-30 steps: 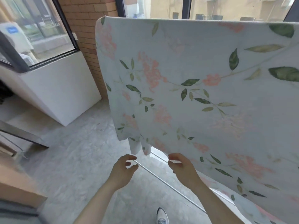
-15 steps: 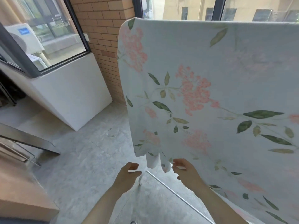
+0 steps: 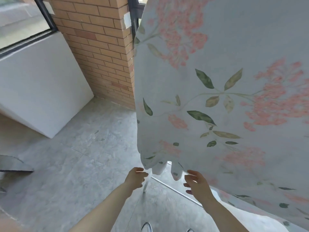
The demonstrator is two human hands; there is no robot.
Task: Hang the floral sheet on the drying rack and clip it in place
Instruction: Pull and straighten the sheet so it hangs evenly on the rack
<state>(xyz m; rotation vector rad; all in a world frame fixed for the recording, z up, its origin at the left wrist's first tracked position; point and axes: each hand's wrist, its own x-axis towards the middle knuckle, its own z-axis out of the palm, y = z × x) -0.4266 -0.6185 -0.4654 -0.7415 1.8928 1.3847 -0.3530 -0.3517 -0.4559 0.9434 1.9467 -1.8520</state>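
My left hand [image 3: 136, 177] reaches just under the sheet's bottom corner, fingers curled; I cannot tell whether it grips the cloth. My right hand [image 3: 195, 183] hovers beside the hem with fingers loose, holding nothing. The floral sheet [image 3: 217, 106] hangs in front of me, above a thin rack rail [image 3: 175, 190], near the brick wall [image 3: 100, 47]
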